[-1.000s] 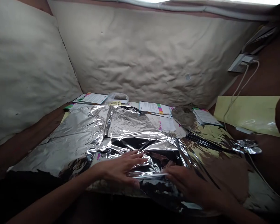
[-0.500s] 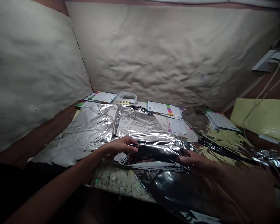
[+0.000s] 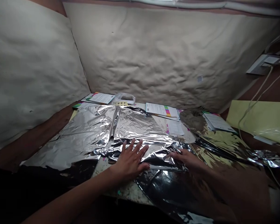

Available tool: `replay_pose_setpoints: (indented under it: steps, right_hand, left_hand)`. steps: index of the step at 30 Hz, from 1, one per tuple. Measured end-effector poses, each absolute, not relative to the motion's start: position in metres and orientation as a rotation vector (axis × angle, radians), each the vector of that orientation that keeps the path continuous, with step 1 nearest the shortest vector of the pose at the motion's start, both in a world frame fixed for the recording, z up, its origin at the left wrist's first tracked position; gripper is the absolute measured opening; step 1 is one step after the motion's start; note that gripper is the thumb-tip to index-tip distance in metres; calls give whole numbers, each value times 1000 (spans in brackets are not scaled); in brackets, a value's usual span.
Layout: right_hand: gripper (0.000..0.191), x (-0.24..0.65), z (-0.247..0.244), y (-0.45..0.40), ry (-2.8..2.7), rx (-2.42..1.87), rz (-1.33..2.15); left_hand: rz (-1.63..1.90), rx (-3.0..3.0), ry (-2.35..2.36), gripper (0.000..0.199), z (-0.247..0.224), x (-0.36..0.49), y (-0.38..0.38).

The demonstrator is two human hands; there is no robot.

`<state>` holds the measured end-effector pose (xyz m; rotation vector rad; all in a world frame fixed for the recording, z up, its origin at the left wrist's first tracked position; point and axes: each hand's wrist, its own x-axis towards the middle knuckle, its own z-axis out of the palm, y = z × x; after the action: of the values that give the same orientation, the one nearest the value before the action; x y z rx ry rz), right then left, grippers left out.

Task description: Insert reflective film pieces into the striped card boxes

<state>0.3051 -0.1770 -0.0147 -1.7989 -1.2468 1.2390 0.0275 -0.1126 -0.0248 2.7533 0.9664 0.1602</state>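
My left hand lies flat with spread fingers on a crumpled fold of aluminium foil. My right hand rests its fingertips on the same fold's right end, and I cannot tell whether it pinches the foil. A wide, wrinkled foil sheet spreads to the left and far side. Below the fold, a dark reflective sheet runs toward me, and a speckled stone worktop shows between the foil pieces.
Printed leaflets with coloured strips and a clear plastic bag lie beyond the foil. A padded beige wall rises behind. At right are a yellow sheet, a wall socket and white cables.
The foil fold has moved away from me and lies flatter. My left hand has gone from curled on the fold to flat and spread, and my right hand has shifted slightly.
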Motion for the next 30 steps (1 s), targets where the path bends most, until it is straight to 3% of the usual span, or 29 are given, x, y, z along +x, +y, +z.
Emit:
replay_pose_setpoints:
  steps: [4, 6, 10, 22, 26, 30]
  right_hand:
    - [43, 283, -5, -190, -1677, -1763, 209]
    - [44, 265, -3, -191, -2028, -1600, -45]
    - [55, 243, -15, -175, -2419, -1660, -19]
    - [64, 247, -44, -157, -2377, -1842, 196]
    - [65, 254, -41, -167, -2374, -1819, 193]
    - [65, 266, -38, -180, -2415, -1793, 208]
  left_hand:
    - [106, 2704, 1007, 73, -36, 24, -108]
    - [96, 2729, 996, 74, -33, 23, -103]
    - [142, 2795, 997, 79, -27, 25, -90]
    - [165, 2804, 1307, 68, -39, 15, -73]
    - [75, 2840, 1094, 73, -30, 15, -73]
    - [-13, 2841, 840, 61, -26, 8, -65]
